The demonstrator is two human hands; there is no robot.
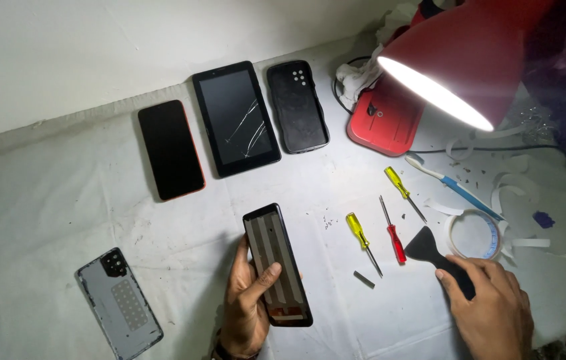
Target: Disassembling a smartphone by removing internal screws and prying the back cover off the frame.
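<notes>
White-covered tabletop (43,200) under a red lamp (470,53), both hands at work on phone parts.

Left hand (246,303) grips an opened phone (278,265), held just above the cloth near the front edge; right hand (493,303) closes on a black scraper (430,253). Beside it lie screwdrivers (395,233) and a tape roll (473,235); farther back, a cracked tablet (236,117).

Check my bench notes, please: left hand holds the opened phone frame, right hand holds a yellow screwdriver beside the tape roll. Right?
Not quite. In the head view, the right hand holds a black scraper, not a screwdriver. The left hand holds the phone frame; the tape roll is beside it.
</notes>
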